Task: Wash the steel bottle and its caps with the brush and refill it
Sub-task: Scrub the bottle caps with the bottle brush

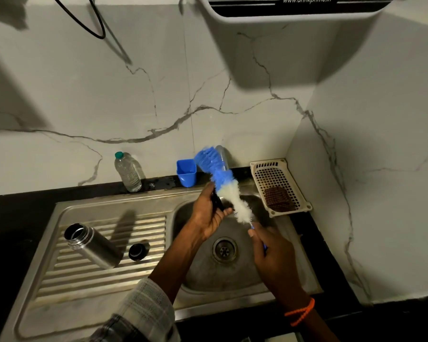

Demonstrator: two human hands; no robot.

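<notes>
I've got the steel bottle [92, 246] standing open-mouthed on the drainboard [104, 275], left of the basin, w/ one black cap [137, 251] just beside it — parked there, I reckon, so both hands are free. My left hand [209, 213] curls round a second black cap [218, 202] over the sink basin [232, 272]; drips fall in that way. My right hand [272, 253] grips the brush [223, 183] by its blue handle, bristles against the cap — scrubbing it, prob. Bottle itself looks not yet refilled. Further out: blue cup [186, 172], plastic water bottle [128, 172], white basket [279, 186] holding a scrub pad [279, 199].
</notes>
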